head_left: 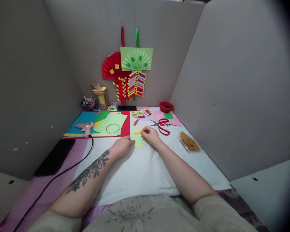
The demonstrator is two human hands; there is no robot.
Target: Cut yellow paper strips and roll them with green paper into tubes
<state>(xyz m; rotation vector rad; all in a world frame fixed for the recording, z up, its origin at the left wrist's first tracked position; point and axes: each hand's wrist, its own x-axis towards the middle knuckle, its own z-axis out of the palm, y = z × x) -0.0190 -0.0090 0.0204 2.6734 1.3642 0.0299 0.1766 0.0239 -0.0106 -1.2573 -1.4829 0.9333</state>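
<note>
A small piece of light green paper (139, 140) with yellow along its lower edge lies on the white cloth in front of me. My left hand (122, 146), fingers curled, holds it at its left edge. At its upper right, my right hand (150, 135) is closed in a pinch at the end of a small yellow paper strip (136, 131); the exact grip is partly hidden by the fingers. Just beyond the right hand lie scissors (162, 126) with red handles, blades spread. An orange-brown paper roll (136, 122) rests behind the strip.
Left are coloured sheets (111, 124) with a metal ring, a glue gun (87, 128) trailing a black cord, and a black phone-like slab (55, 157). Right are a brown packet (189, 141) and red bowl (166, 107). Paper firecracker decorations (136, 58) hang on the back wall.
</note>
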